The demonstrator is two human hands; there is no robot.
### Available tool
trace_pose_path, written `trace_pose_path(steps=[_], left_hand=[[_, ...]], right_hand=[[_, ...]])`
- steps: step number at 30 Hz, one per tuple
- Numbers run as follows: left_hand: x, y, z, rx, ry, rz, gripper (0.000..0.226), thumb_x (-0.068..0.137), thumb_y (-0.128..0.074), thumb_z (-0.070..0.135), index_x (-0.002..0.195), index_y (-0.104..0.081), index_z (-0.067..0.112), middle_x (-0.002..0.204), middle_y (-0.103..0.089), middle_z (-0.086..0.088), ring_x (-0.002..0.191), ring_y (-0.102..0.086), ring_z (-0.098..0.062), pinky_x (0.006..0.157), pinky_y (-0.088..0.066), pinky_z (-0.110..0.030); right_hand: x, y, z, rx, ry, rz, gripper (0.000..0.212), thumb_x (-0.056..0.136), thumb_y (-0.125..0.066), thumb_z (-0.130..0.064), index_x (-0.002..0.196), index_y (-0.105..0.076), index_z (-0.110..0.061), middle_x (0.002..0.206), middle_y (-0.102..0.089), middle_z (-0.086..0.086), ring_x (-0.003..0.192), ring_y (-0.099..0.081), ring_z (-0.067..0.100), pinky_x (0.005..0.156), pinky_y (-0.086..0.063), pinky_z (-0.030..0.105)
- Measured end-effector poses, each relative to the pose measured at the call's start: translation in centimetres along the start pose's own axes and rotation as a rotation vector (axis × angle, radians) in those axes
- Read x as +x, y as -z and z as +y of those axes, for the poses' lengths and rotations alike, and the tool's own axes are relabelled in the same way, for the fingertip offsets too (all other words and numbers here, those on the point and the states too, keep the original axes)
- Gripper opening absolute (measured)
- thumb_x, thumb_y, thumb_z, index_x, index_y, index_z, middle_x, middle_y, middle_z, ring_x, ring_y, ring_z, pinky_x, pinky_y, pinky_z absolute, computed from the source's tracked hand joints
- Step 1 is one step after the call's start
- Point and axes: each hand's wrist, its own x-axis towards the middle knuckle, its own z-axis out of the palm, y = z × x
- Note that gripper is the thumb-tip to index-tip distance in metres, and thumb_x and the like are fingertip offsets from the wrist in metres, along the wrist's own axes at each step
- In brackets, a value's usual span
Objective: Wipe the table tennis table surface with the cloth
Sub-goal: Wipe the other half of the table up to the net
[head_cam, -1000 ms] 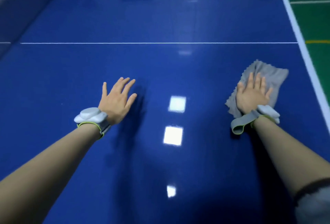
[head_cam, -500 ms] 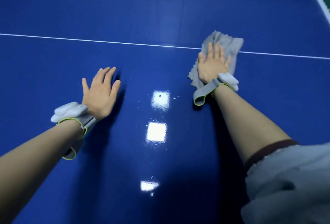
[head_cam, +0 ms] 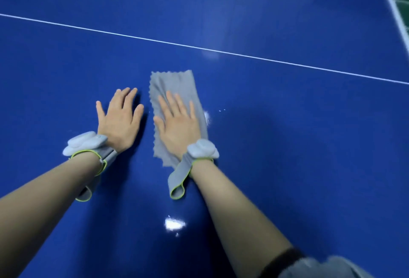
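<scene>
The blue table tennis table (head_cam: 287,144) fills the view, glossy with light reflections. A grey cloth (head_cam: 174,85) with zigzag edges lies flat on it near the middle. My right hand (head_cam: 179,125) presses flat on the cloth, fingers spread and pointing away from me, covering its near half. My left hand (head_cam: 119,120) rests flat on the bare table just left of the cloth, palm down, fingers apart, holding nothing. Both wrists carry grey straps with white sensor units.
A thin white centre line (head_cam: 199,47) crosses the table beyond the cloth. The table's white right edge (head_cam: 391,3) runs along the top right corner, with green floor beyond. Small white specks (head_cam: 222,110) lie right of the cloth.
My right hand has slid the cloth leftward across the table, from near the right edge to beside my left hand. The left hand stays flat on the table.
</scene>
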Motion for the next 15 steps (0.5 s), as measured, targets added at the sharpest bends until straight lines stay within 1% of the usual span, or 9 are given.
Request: trace_pose_path(steps=[4,7,9,11,15], left_hand=[[-1.9,-0.9,3.2,-0.019,-0.12,-0.037,0.048,0.099,-0.027,0.033,0.145,-0.026,0.018,0.153,-0.023,-0.001,0.144,-0.01,-0.016,0.112,0.0,-0.054],[-2.4,-1.2,6.1,-0.03,-0.16,-0.036,0.048,0.099,-0.027,0.033,0.145,-0.026,0.019,0.153,-0.024,-0.001,0.144,-0.01,-0.016,0.113,0.0,-0.054],[-2.4,-1.2,8.0,-0.038,-0.176,-0.03,0.048,0.099,-0.027,0.033,0.145,-0.025,0.019,0.153,-0.023,0.0,0.144,-0.01,-0.016,0.113,0.001,-0.052],[-2.5,-1.2,9.4,-0.039,-0.212,-0.029,0.048,0.099,-0.027,0.033,0.145,-0.025,0.019,0.153,-0.023,0.0,0.144,-0.01,-0.016,0.113,0.002,-0.051],[-1.8,-1.2,9.9,0.036,-0.287,-0.066,0.05,0.099,-0.026,0.035,0.146,-0.024,0.02,0.154,-0.022,0.001,0.144,-0.009,-0.014,0.113,0.004,-0.05]], right_hand=[[-7.3,0.7,2.7,0.023,-0.079,-0.017,0.055,0.101,-0.02,-0.042,0.151,-0.006,-0.025,0.159,-0.001,-0.006,0.145,0.003,0.013,0.113,0.014,0.036],[-12.1,2.0,7.0,0.004,-0.207,0.01,0.055,0.099,-0.019,-0.045,0.15,-0.01,-0.027,0.158,-0.005,-0.007,0.146,-0.001,0.013,0.114,0.011,0.037],[-14.5,3.0,10.4,-0.022,-0.304,0.014,0.056,0.098,-0.014,-0.048,0.151,-0.008,-0.03,0.158,-0.002,-0.009,0.144,0.003,0.009,0.113,0.012,0.037],[-16.0,4.0,13.7,-0.047,-0.411,0.044,0.06,0.094,-0.005,-0.051,0.15,-0.005,-0.03,0.158,-0.002,-0.009,0.144,0.004,0.008,0.113,0.01,0.037],[-16.4,5.7,18.7,-0.058,-0.605,0.084,0.056,0.098,-0.008,-0.047,0.151,-0.003,-0.028,0.158,0.001,-0.008,0.145,0.004,0.011,0.115,0.006,0.042]])
